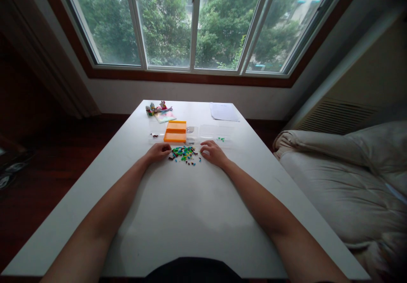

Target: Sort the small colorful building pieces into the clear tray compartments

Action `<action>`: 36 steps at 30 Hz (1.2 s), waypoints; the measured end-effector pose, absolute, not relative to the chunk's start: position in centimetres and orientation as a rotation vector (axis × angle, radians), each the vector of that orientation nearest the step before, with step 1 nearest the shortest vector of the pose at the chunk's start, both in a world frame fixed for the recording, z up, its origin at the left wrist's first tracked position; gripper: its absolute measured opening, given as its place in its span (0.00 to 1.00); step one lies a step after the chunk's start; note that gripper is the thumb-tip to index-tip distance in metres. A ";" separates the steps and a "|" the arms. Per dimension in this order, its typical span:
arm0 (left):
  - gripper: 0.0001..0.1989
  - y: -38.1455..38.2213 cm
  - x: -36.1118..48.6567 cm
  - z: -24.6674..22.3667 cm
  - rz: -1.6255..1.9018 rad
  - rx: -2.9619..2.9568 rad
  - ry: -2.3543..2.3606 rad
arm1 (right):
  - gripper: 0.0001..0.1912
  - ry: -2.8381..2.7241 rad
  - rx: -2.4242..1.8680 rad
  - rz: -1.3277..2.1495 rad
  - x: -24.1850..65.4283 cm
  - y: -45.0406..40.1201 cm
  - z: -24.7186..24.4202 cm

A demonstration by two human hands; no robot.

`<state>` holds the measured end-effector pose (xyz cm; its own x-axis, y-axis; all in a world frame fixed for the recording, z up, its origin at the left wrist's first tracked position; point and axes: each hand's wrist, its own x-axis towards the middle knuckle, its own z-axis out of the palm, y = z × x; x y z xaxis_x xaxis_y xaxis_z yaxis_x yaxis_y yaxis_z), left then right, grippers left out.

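Observation:
A loose pile of small toy building bricks (184, 152), mostly green, blue, yellow and brown, lies on the white table (178, 215). My left hand (159, 151) rests at the pile's left edge with its fingers curled inward; what they hold, if anything, is hidden. On the right side of the pile, my right hand (213, 153) has its fingers bent, thumb and forefinger drawn toward each other. Anything at those fingertips is too small to name. Just behind the pile stands an orange box (175, 131) with a ridge across its middle.
Clear plastic trays (208, 131) flank the box; brown bricks (154, 135) are at the left, green bricks (220, 139) at the right. Small toy figures (155, 107) and a colourful booklet (165, 116) occupy the far left corner. Paper sheets (224, 111) lie far right.

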<state>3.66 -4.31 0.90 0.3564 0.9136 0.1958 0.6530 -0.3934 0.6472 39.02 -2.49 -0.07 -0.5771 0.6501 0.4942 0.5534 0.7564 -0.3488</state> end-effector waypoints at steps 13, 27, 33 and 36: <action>0.15 -4.2 2.8 2.9 0.391 2.171 1.144 | 0.11 -1.352 -1.293 0.441 41.7 0.3 -0.3; 0.14 -4.1 2.0 2.1 0.673 1.808 1.046 | 0.14 -1.146 -1.247 0.656 42.7 1.5 -1.5; 0.11 -3.5 1.4 1.0 1.203 1.372 1.040 | 0.15 -1.230 -1.231 0.672 42.1 1.1 -1.5; 0.12 -2.7 1.1 0.2 1.363 1.253 1.097 | 0.16 -1.273 -1.221 0.682 41.8 0.9 -1.4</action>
